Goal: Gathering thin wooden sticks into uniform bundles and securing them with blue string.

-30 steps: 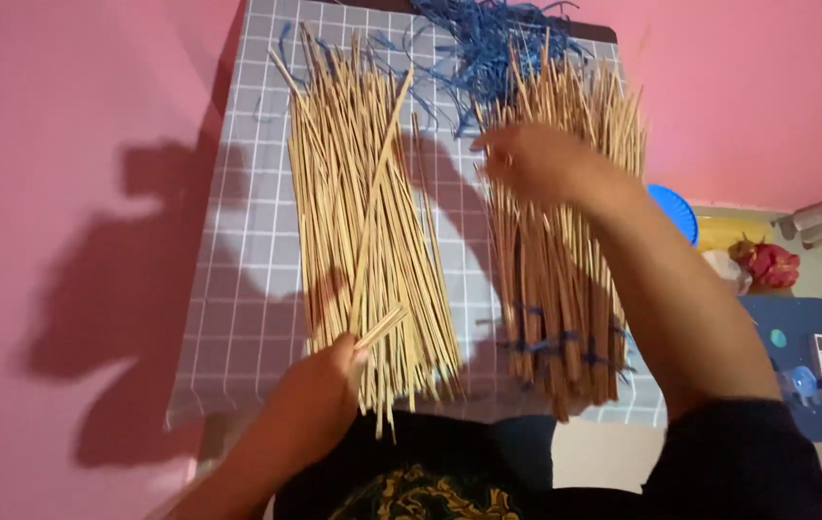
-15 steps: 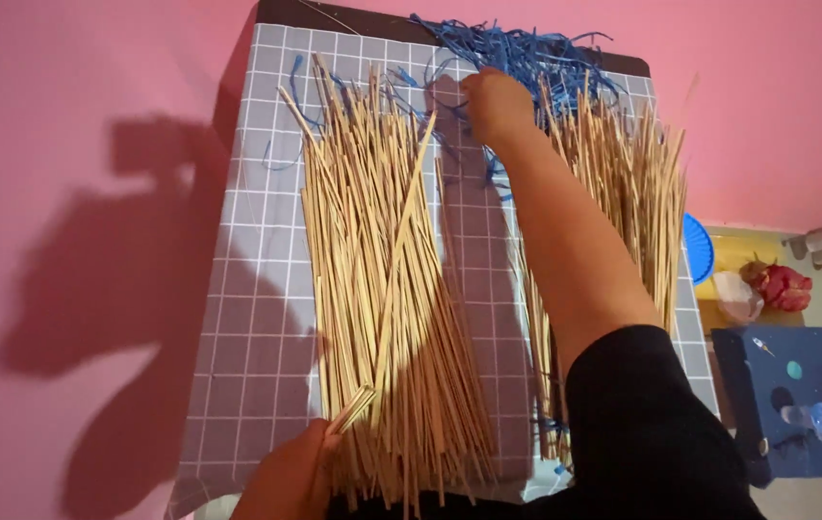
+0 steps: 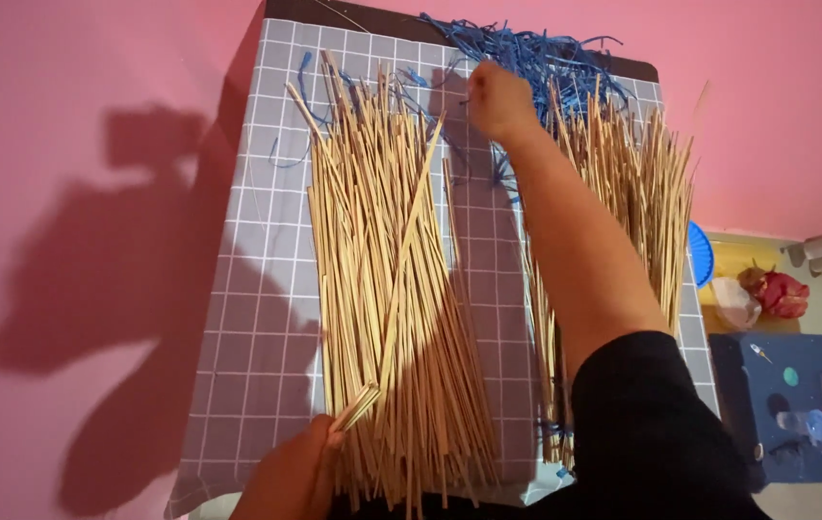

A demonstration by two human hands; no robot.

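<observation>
Head: sticks in left grip

Smooth pink surface all around, crossed at left by a hard dark shadow from strong overhead light. Grey cloth with white grid lines spread over a dark-edged desk. At right, a round blue plastic object, a red crumpled bag, a dark blue mat.
</observation>
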